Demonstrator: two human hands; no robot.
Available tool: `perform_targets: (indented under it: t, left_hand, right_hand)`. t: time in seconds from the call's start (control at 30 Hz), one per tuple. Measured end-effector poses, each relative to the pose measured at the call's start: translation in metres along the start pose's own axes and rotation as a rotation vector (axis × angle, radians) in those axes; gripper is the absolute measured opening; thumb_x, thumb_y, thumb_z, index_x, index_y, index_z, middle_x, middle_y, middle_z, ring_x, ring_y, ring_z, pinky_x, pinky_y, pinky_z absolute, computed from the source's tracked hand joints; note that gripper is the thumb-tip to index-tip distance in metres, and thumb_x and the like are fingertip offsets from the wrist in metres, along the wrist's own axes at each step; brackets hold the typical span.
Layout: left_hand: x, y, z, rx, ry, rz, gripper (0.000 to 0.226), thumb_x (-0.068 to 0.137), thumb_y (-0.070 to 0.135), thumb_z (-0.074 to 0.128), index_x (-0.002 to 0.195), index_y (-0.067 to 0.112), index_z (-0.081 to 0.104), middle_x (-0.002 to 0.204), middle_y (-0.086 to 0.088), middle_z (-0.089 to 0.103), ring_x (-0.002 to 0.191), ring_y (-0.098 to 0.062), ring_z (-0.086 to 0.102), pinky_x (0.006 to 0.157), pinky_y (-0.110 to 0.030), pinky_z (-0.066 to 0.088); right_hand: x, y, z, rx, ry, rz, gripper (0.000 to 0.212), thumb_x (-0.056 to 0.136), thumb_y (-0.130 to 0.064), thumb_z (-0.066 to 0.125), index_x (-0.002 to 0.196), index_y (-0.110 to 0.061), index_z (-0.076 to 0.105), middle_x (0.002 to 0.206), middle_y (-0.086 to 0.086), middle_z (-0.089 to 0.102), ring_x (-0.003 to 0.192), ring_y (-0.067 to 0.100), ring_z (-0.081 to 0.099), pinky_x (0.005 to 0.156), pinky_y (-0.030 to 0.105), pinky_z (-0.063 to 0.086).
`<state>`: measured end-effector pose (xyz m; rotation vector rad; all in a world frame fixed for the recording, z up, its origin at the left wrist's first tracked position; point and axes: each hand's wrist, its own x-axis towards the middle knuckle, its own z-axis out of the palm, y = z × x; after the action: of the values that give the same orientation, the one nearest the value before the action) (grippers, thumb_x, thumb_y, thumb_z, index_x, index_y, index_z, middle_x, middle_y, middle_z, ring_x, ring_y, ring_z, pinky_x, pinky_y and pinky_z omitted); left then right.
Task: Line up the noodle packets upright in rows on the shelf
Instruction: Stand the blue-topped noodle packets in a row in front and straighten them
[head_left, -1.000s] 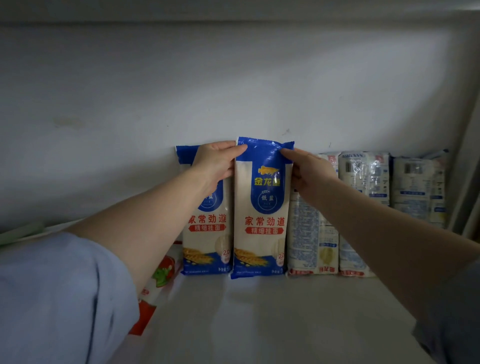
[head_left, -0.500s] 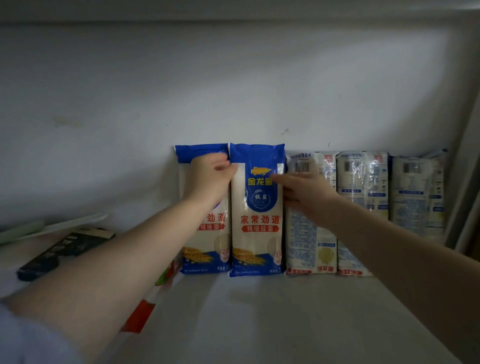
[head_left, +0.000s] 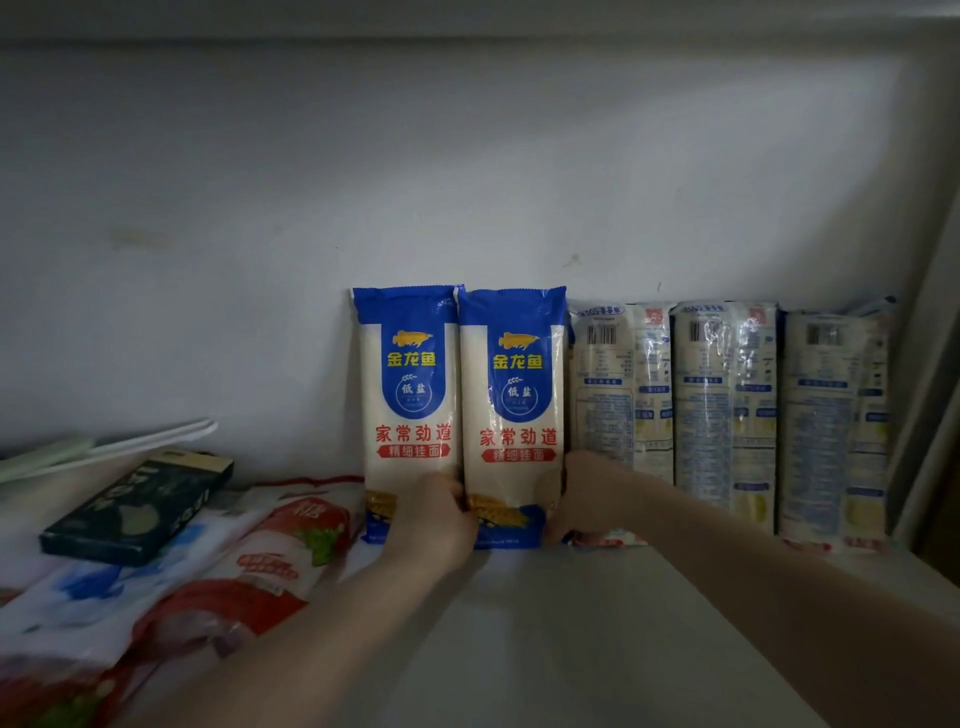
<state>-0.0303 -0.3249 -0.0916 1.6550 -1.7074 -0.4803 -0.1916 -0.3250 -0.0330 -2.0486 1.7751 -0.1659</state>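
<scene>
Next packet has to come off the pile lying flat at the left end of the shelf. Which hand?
Probably left. The left hand is at the foot of the blue packets, nearest the flat packets. The right hand would have to cross over.

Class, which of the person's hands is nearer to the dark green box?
Left. The left hand is at the blue packets' bases, right of the dark green box; the right hand is farther right.

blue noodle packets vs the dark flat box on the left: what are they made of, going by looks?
Blue noodle packets: likely thin glossy plastic film; crinkled sealed tops, sheen, pale noodles seemingly showing through clear panels. Dark flat box: probably printed cardboard with a matte finish; sharp straight edges, rigid flat faces, little glare. Dim light leaves a coating open.
</scene>
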Motion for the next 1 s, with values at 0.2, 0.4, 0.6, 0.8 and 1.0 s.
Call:
perform_targets:
  t: [0.2,0.4,0.6,0.8,1.0]
  left_hand:
    - [-0.013,-0.013,0.01,-0.024,0.131,0.119,0.014,0.089,0.013,0.057,0.094,0.014,0.07,0.093,0.003,0.07,0.087,-0.01,0.064,0.075,-0.025,0.052]
    - [-0.017,-0.015,0.016,-0.099,0.225,0.143,0.014,0.088,0.014,0.061,0.097,0.014,0.072,0.094,0.003,0.073,0.088,-0.009,0.066,0.072,-0.019,0.052]
    - [-0.013,-0.019,0.017,-0.152,0.221,0.107,0.018,0.088,0.016,0.061,0.103,0.019,0.071,0.1,0.007,0.072,0.09,-0.001,0.062,0.066,-0.005,0.041]
    - [-0.011,-0.019,0.019,-0.176,0.228,0.053,0.019,0.089,0.02,0.061,0.104,0.021,0.071,0.102,0.006,0.072,0.094,-0.006,0.064,0.072,-0.016,0.047]
    - [-0.009,-0.018,0.016,-0.203,0.202,0.025,0.018,0.088,0.018,0.062,0.103,0.021,0.072,0.101,0.006,0.072,0.089,-0.005,0.062,0.069,-0.014,0.044]
  right_hand:
    - [0.006,0.013,0.022,0.071,0.148,0.063,0.046,0.071,-0.024,0.078,0.108,-0.007,0.057,0.107,0.007,0.063,0.096,0.021,0.063,0.079,0.03,0.055]
    - [0.008,0.018,0.032,0.182,0.246,0.055,0.047,0.07,-0.024,0.078,0.109,-0.011,0.056,0.099,0.0,0.058,0.091,0.016,0.057,0.067,0.023,0.046]
    - [0.011,0.023,0.039,0.29,0.28,0.034,0.036,0.07,-0.018,0.077,0.102,-0.01,0.064,0.089,-0.001,0.063,0.084,0.015,0.06,0.064,0.024,0.049]
    - [0.013,0.024,0.044,0.361,0.292,0.053,0.043,0.068,-0.017,0.079,0.108,-0.013,0.064,0.1,0.001,0.067,0.092,0.017,0.063,0.076,0.029,0.053]
    - [0.016,0.025,0.045,0.414,0.29,0.075,0.051,0.067,-0.017,0.081,0.115,-0.011,0.062,0.106,0.002,0.066,0.095,0.018,0.06,0.077,0.029,0.051]
